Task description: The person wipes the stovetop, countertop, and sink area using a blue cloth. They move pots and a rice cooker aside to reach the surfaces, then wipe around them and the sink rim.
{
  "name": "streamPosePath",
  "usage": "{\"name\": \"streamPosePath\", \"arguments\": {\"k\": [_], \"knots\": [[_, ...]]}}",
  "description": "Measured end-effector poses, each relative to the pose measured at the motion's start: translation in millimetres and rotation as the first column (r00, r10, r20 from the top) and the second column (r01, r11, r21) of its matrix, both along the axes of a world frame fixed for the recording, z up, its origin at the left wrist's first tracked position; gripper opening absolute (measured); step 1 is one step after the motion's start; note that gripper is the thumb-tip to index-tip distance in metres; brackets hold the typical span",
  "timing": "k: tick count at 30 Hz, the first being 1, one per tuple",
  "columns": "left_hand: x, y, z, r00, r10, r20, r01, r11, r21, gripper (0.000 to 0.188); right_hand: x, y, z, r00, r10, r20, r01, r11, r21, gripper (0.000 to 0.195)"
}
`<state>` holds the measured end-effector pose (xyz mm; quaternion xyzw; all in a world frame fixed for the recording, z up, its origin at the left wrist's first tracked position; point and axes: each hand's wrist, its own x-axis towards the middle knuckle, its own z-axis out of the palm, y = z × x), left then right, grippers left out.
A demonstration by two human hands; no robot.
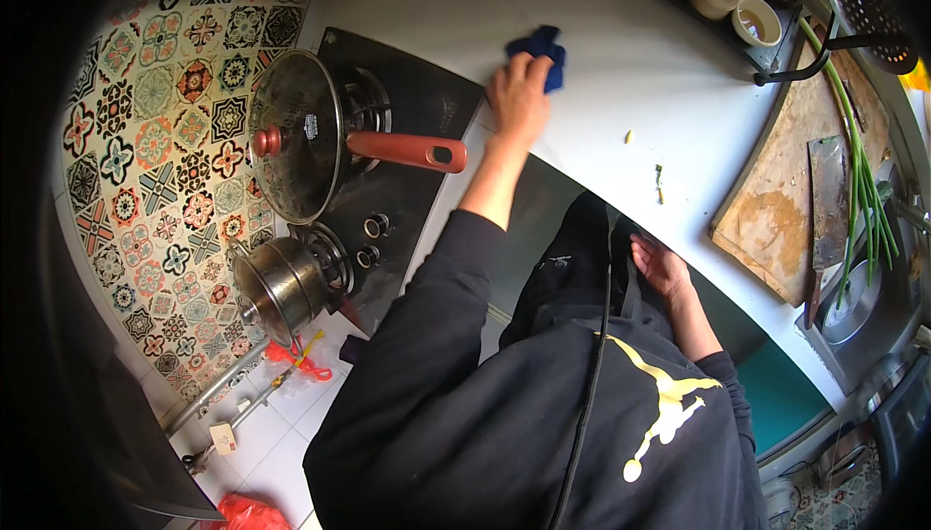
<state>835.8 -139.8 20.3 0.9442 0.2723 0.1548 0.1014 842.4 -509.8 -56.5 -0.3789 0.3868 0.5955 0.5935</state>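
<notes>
My left hand (pixel 520 104) presses a dark blue cloth (pixel 545 57) against the white countertop (pixel 604 72), just beyond the corner of the gas stove. At the counter's front edge, my right hand (pixel 660 268) is held low with its palm partly turned up and its fingers extended. Nothing shows in that palm. Between the two hands, a small yellowish scrap (pixel 629 137) and a thin strip of green scrap (pixel 659 182) lie on the countertop.
On the black gas stove (pixel 429 79) stand a red-handled pan with a glass lid (pixel 298 137) and a lidded steel pot (pixel 284 283). Rightward, a wooden cutting board (pixel 771 217) bears a cleaver (pixel 827 203) and green onions (pixel 854 144), overlapping the sink (pixel 902 290). Small bowls (pixel 756 21) sit behind.
</notes>
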Motion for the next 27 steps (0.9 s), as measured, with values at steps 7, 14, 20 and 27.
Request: {"name": "streamPosePath", "arguments": {"k": [7,14,20,27], "knots": [[16,-108,17,0.991,-0.058,0.123,0.098,0.930,-0.353,0.040,0,1,-1,1.000,-0.002,0.015,0.002,1.000,0.009,0.045],[15,-84,38,0.921,0.252,0.296,0.108,0.566,-0.817,0.041,-1,8,3,0.997,-0.053,-0.053,0.054,0.998,0.013,0.045],[-38,-20,27,0.967,0.255,-0.011,-0.237,0.882,-0.408,0.045,-12,31,2,0.982,-0.121,-0.143,0.155,0.954,0.258,0.043],[-4,-119,10,0.994,-0.107,0.029,0.109,0.890,-0.444,0.054,-17,42,2,0.966,-0.225,-0.126,0.247,0.949,0.196,0.044]]}}
